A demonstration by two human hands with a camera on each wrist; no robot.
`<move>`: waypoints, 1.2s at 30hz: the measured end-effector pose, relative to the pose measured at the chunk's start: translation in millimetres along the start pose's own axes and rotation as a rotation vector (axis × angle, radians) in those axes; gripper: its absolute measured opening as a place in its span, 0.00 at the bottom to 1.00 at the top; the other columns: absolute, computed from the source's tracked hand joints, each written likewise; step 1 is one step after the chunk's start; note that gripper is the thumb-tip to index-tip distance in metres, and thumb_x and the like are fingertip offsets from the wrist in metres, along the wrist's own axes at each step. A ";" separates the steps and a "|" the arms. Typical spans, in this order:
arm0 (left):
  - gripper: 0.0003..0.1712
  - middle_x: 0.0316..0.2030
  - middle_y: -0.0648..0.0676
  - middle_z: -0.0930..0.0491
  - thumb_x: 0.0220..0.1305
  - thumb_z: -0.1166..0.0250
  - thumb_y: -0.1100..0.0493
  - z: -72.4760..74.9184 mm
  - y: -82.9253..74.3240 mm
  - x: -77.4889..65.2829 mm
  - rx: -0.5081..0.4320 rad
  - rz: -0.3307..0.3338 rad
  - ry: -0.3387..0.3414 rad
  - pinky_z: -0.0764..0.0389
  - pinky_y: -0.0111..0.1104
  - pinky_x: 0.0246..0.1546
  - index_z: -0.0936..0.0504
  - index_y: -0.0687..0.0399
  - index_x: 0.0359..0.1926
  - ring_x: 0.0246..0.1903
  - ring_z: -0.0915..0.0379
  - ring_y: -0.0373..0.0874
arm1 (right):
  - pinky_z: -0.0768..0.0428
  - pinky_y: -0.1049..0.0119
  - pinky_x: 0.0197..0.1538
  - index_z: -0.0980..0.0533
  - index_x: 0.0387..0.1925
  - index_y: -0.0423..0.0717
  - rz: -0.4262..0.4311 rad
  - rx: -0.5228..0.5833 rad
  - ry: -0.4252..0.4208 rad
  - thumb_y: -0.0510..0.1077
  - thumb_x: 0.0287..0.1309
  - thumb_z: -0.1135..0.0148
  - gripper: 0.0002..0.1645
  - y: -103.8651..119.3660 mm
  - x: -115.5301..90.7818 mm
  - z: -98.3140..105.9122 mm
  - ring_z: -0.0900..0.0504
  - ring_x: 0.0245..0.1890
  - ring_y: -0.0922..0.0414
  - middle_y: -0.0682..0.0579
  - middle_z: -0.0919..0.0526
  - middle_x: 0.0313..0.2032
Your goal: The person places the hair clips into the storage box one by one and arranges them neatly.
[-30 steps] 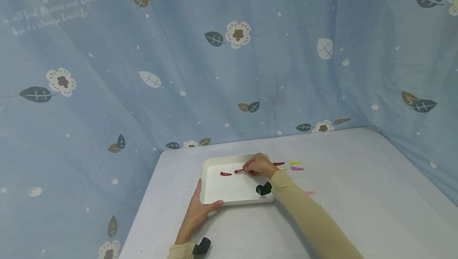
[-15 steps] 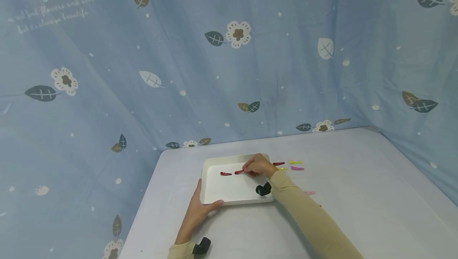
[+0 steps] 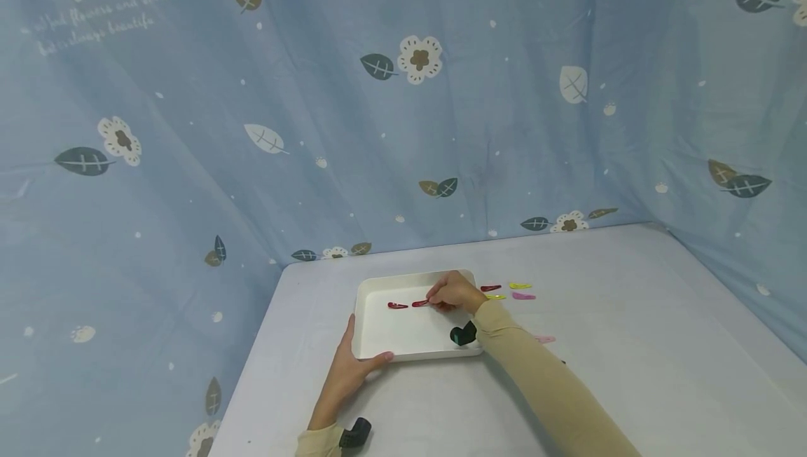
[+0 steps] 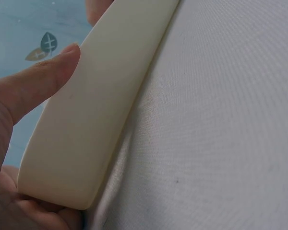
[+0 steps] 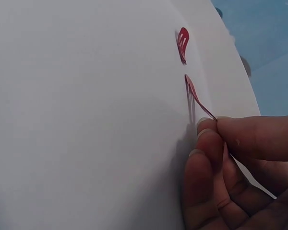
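Note:
My right hand (image 3: 455, 292) pinches one end of a red snap hair clip (image 5: 196, 95) between thumb and fingertips. The clip's free end tilts down close over the floor of a white tray (image 3: 403, 334). Lying flat in the tray, in line with it, is another red hair clip (image 3: 398, 305). My left hand (image 3: 349, 366) grips the tray's near left corner. In the left wrist view its thumb (image 4: 53, 76) lies against the tray's outer wall and other fingers curl at the corner.
Right of the tray lie a dark red clip (image 3: 491, 288), yellow clips (image 3: 520, 286), a purple-pink clip (image 3: 523, 296) and a pale pink clip (image 3: 546, 339), partly behind my right sleeve. A patterned blue curtain (image 3: 353, 162) hangs behind the white table (image 3: 630, 345).
The left part of the curtain has drifted slightly to the right. Both hands, the tray and the clips stay almost exactly where they were.

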State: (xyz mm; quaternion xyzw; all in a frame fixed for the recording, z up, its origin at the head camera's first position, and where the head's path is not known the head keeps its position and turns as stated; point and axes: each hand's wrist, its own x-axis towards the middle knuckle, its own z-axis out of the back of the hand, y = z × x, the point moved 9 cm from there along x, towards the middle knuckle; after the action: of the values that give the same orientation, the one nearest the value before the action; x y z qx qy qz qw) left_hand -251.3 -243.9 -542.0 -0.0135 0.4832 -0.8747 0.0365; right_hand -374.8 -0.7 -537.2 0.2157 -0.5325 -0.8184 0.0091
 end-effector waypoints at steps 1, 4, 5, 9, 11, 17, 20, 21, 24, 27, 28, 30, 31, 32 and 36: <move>0.75 0.81 0.68 0.50 0.47 0.16 0.43 0.2 0.3 0.0 -0.002 0.004 -0.001 0.41 0.68 0.74 0.57 0.61 0.83 0.78 0.50 0.71 | 0.21 0.74 0.29 0.13 0.37 0.37 0.001 -0.012 -0.004 0.34 0.62 0.32 0.05 0.1 -0.1 -0.1 0.22 0.24 0.61 0.51 0.15 0.26; 0.76 0.81 0.69 0.49 0.47 0.16 0.43 0.6 -0.7 -0.3 -0.002 0.000 -0.001 0.42 0.68 0.74 0.57 0.62 0.83 0.78 0.49 0.71 | 0.21 0.74 0.29 0.12 0.37 0.38 0.001 -0.028 -0.010 0.35 0.62 0.31 0.04 0.9 -0.5 -0.2 0.23 0.24 0.61 0.51 0.16 0.26; 0.76 0.81 0.68 0.49 0.47 0.16 0.43 0.5 -0.5 -0.4 -0.005 0.003 0.000 0.42 0.68 0.74 0.57 0.61 0.83 0.78 0.50 0.71 | 0.21 0.74 0.29 0.12 0.37 0.39 0.001 -0.031 -0.012 0.35 0.62 0.31 0.04 1.0 -0.7 -0.1 0.23 0.24 0.61 0.51 0.16 0.26; 0.75 0.81 0.67 0.50 0.48 0.16 0.44 0.1 0.4 -0.7 -0.018 0.007 0.004 0.43 0.67 0.75 0.57 0.60 0.83 0.79 0.50 0.70 | 0.22 0.74 0.28 0.12 0.37 0.38 0.008 -0.040 -0.019 0.35 0.62 0.31 0.04 2.0 -1.1 0.5 0.23 0.23 0.61 0.51 0.16 0.26; 0.75 0.81 0.67 0.50 0.48 0.17 0.44 0.0 0.6 -0.4 -0.018 0.004 0.006 0.42 0.67 0.75 0.57 0.60 0.83 0.79 0.49 0.70 | 0.22 0.74 0.28 0.12 0.37 0.38 0.007 -0.039 -0.023 0.34 0.62 0.31 0.05 2.3 -1.4 1.0 0.23 0.23 0.61 0.51 0.16 0.26; 0.75 0.81 0.67 0.50 0.48 0.17 0.42 0.0 1.2 0.0 -0.011 0.016 0.005 0.42 0.67 0.75 0.57 0.59 0.83 0.79 0.50 0.70 | 0.20 0.74 0.29 0.13 0.38 0.38 0.006 -0.038 -0.036 0.34 0.63 0.32 0.05 4.3 -3.3 1.2 0.22 0.24 0.61 0.50 0.15 0.27; 0.75 0.81 0.67 0.50 0.48 0.17 0.43 0.4 0.5 -0.1 -0.012 0.010 0.004 0.42 0.67 0.74 0.57 0.60 0.83 0.79 0.49 0.70 | 0.20 0.73 0.29 0.13 0.38 0.38 0.007 -0.039 -0.037 0.34 0.62 0.32 0.05 3.8 -3.1 0.7 0.22 0.24 0.61 0.50 0.15 0.27; 0.75 0.81 0.67 0.50 0.48 0.17 0.43 0.6 0.3 0.0 -0.013 0.006 0.004 0.42 0.67 0.74 0.57 0.60 0.83 0.79 0.49 0.70 | 0.20 0.73 0.28 0.12 0.38 0.38 0.009 -0.041 -0.038 0.34 0.62 0.31 0.05 3.6 -2.9 0.6 0.22 0.23 0.61 0.51 0.15 0.27; 0.75 0.81 0.67 0.49 0.48 0.17 0.43 0.6 -0.3 -0.1 -0.012 0.000 0.004 0.41 0.67 0.74 0.57 0.59 0.83 0.78 0.48 0.70 | 0.20 0.73 0.28 0.12 0.38 0.38 0.011 -0.040 -0.040 0.35 0.62 0.31 0.05 3.6 -3.1 0.5 0.22 0.23 0.61 0.51 0.15 0.26; 0.75 0.81 0.67 0.50 0.48 0.17 0.43 0.6 -1.0 -0.7 -0.014 0.001 0.005 0.41 0.67 0.74 0.57 0.59 0.83 0.78 0.48 0.70 | 0.20 0.73 0.28 0.13 0.38 0.38 0.017 -0.038 -0.040 0.35 0.62 0.31 0.04 4.1 -3.3 0.7 0.22 0.23 0.61 0.51 0.15 0.26; 0.75 0.81 0.67 0.50 0.48 0.17 0.44 0.6 -1.2 -0.9 -0.016 0.002 0.005 0.41 0.67 0.74 0.57 0.60 0.83 0.78 0.48 0.70 | 0.20 0.73 0.29 0.13 0.38 0.38 0.018 -0.034 -0.039 0.34 0.62 0.31 0.05 4.1 -3.3 0.7 0.22 0.23 0.61 0.51 0.15 0.26; 0.75 0.81 0.67 0.50 0.48 0.17 0.44 0.8 -1.7 -1.3 -0.019 0.004 0.004 0.42 0.67 0.74 0.57 0.60 0.83 0.78 0.49 0.70 | 0.20 0.73 0.29 0.13 0.38 0.37 0.017 -0.028 -0.040 0.34 0.63 0.32 0.05 4.0 -3.4 1.0 0.23 0.23 0.61 0.50 0.15 0.26; 0.75 0.81 0.67 0.50 0.48 0.17 0.44 0.9 -2.0 -1.3 -0.021 0.003 0.004 0.42 0.67 0.74 0.57 0.60 0.83 0.78 0.49 0.70 | 0.20 0.73 0.29 0.13 0.38 0.37 0.017 -0.028 -0.040 0.34 0.63 0.32 0.05 4.1 -3.6 1.1 0.22 0.23 0.61 0.50 0.15 0.26; 0.75 0.81 0.67 0.50 0.48 0.17 0.44 0.9 -2.2 -1.3 -0.023 0.003 0.004 0.42 0.67 0.74 0.57 0.60 0.83 0.78 0.49 0.70 | 0.20 0.73 0.29 0.13 0.38 0.37 0.017 -0.026 -0.040 0.34 0.63 0.32 0.05 4.1 -4.0 1.3 0.22 0.23 0.61 0.50 0.15 0.26; 0.75 0.81 0.66 0.49 0.48 0.17 0.45 0.8 -2.7 -1.3 -0.028 -0.002 0.005 0.42 0.67 0.75 0.57 0.59 0.83 0.78 0.48 0.70 | 0.20 0.73 0.29 0.13 0.38 0.36 0.015 -0.019 -0.043 0.34 0.63 0.32 0.05 3.6 -5.1 2.6 0.22 0.24 0.60 0.49 0.15 0.27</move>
State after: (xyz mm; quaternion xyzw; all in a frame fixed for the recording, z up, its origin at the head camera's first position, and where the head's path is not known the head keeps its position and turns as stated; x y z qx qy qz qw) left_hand -250.1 -243.0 -539.3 -0.0122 0.4953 -0.8680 0.0341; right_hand -371.9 1.3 -531.4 0.1940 -0.5263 -0.8278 0.0057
